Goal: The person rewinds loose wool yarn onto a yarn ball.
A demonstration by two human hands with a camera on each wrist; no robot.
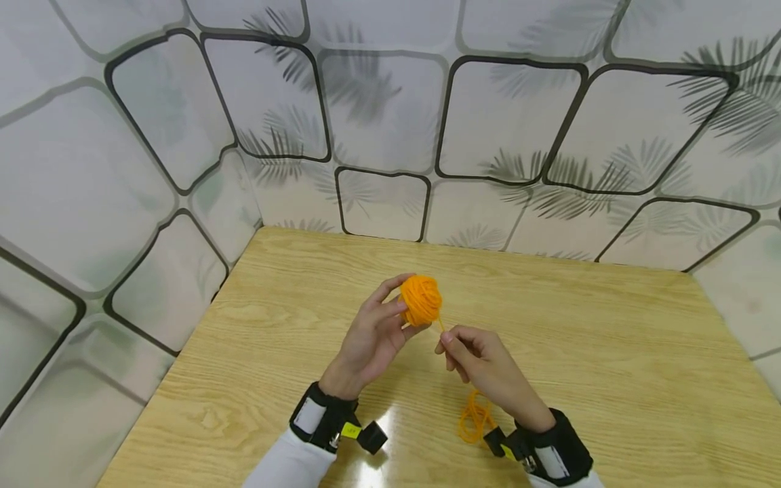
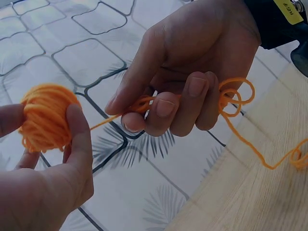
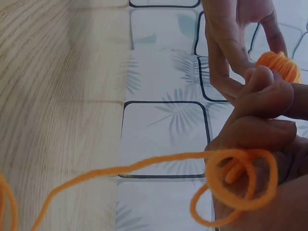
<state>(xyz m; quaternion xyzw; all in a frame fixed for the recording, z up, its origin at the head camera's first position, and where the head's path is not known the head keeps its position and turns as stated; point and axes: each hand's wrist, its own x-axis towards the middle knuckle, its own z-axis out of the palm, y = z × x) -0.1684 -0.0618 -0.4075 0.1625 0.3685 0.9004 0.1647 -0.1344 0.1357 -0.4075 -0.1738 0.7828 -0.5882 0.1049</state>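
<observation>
An orange ball of yarn (image 1: 421, 300) is held up above the table by my left hand (image 1: 381, 332), its thumb and fingers spread around the ball's sides. From the ball a short taut strand (image 2: 105, 122) runs to my right hand (image 1: 482, 362), which pinches it between thumb and forefinger. In the left wrist view the right hand's other fingers (image 2: 195, 86) curl over more of the strand. Loose loops of yarn (image 3: 240, 180) stick out from the little-finger side of that hand, and a length trails down from them to the table.
A slack heap of orange yarn (image 1: 474, 417) lies on the wooden table (image 1: 293, 271) below my right wrist. Patterned wall covering (image 1: 384, 108) rises behind the table and along its left side. Black straps with small cameras (image 1: 372, 437) wrap both wrists.
</observation>
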